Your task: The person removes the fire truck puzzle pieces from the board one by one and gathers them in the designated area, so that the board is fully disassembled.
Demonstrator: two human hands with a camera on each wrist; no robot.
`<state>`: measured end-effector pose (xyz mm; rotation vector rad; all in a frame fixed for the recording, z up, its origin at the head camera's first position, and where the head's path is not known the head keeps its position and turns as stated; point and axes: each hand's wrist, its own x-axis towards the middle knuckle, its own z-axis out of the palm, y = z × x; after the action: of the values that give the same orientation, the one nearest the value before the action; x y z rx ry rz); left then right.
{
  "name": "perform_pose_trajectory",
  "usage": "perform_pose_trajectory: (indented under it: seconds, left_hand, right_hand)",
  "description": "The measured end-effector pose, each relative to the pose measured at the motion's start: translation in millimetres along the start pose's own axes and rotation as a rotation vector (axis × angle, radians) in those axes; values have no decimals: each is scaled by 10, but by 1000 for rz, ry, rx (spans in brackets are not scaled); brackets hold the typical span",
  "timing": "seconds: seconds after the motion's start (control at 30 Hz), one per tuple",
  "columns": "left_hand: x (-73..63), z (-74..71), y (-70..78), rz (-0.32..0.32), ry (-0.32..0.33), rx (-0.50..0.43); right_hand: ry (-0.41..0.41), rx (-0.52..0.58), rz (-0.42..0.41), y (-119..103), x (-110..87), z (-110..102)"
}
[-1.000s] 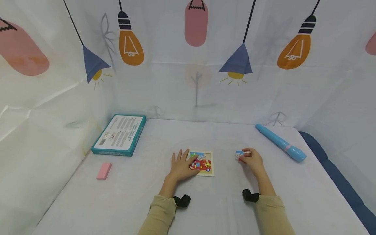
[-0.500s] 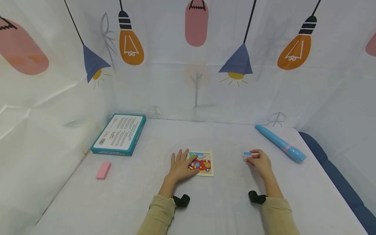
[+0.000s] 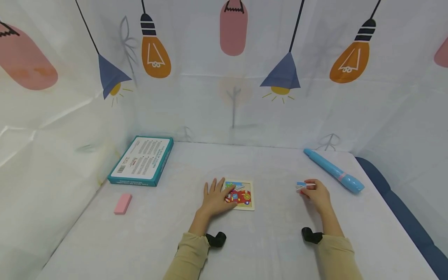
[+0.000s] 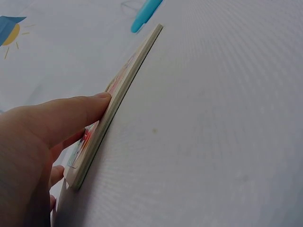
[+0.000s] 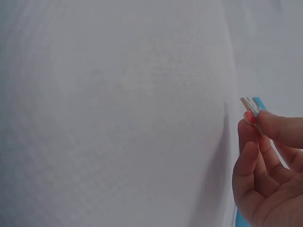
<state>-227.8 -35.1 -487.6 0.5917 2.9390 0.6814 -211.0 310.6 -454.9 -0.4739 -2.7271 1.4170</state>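
A small wooden jigsaw puzzle point(image 3: 253, 197) with a red fire truck picture lies mid-table in the head view; bare wood shows at its upper right corner. My left hand point(image 3: 214, 200) rests over its left side, fingers spread. In the left wrist view the thumb presses on the near rim of the puzzle point(image 4: 124, 91). To the right, my right hand point(image 3: 320, 197) pinches a blue, white and red puzzle piece point(image 3: 301, 185) above the table. The right wrist view shows that piece point(image 5: 250, 117) edge-on between thumb and fingertips.
A teal and white box point(image 3: 141, 160) lies at the back left, with a pink eraser-like block point(image 3: 123, 203) in front of it. At the back right is a long light-blue tube-shaped object point(image 3: 332, 169). Printed white sheeting point(image 3: 206, 105) surrounds the table.
My right hand has moved to the right with the puzzle piece, away from the puzzle. The left hand has stayed in place on the puzzle.
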Motion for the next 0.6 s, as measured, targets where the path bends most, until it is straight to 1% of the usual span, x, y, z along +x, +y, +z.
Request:
perform_pose_trajectory:
  seconds: [0.3, 0.6]
  left_hand:
    - [4, -9, -13, -9, 1, 7]
    - [-3, -3, 10, 5, -6, -4]
  right_hand:
    - [-3, -15, 6, 64, 56, -53]
    - [8, -36, 29, 111, 8, -134]
